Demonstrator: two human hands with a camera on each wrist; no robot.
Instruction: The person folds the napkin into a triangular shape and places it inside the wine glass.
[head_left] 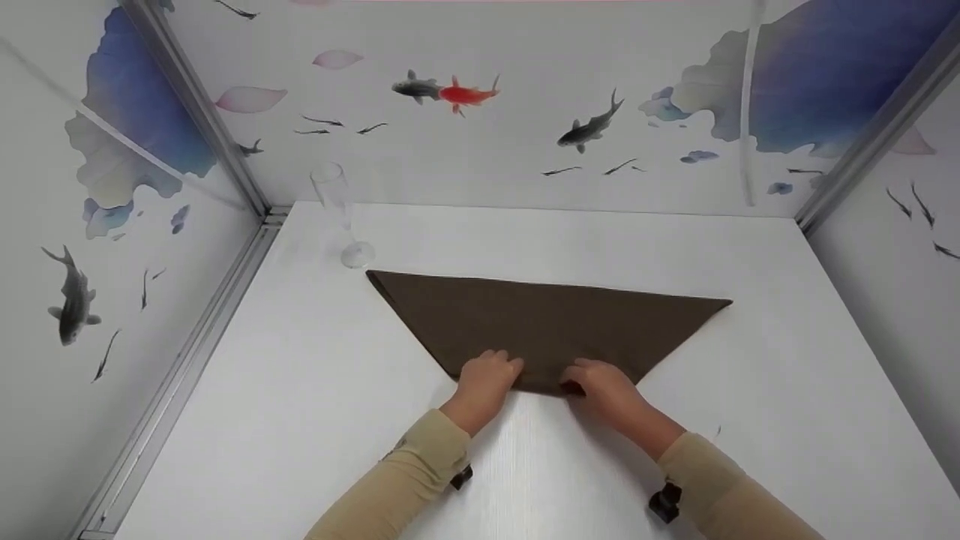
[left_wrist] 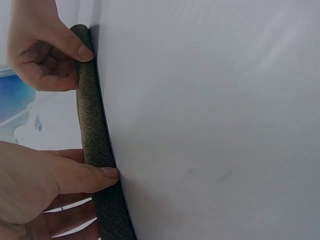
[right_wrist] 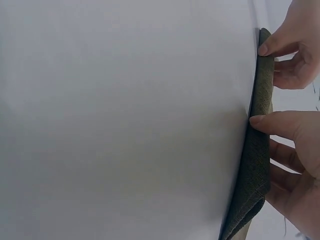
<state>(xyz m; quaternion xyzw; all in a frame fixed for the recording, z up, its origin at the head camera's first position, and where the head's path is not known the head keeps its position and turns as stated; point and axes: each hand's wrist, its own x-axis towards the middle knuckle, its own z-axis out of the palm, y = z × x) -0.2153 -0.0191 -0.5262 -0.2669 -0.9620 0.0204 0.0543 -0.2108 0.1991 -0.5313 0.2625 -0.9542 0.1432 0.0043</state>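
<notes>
A dark brown cloth napkin (head_left: 555, 322) lies on the white table with its long straight edge at the far side and its sides narrowing toward me. Its near edge is rolled or folded into a narrow band (left_wrist: 92, 120). My left hand (head_left: 487, 382) pinches this band left of its middle, thumb on the near side and fingers behind. To the right, my right hand (head_left: 607, 390) grips the same band, its thumb pressing the near face in the right wrist view. A loose folded end (right_wrist: 247, 212) of the cloth shows beside the right hand. The fingertips behind the band are partly hidden.
A clear stemmed glass (head_left: 358, 253) stands at the back left, close to the napkin's far left corner. White panels printed with fish and leaves enclose the white table (head_left: 247, 420) at the back and both sides, joined by metal rails (head_left: 187, 382).
</notes>
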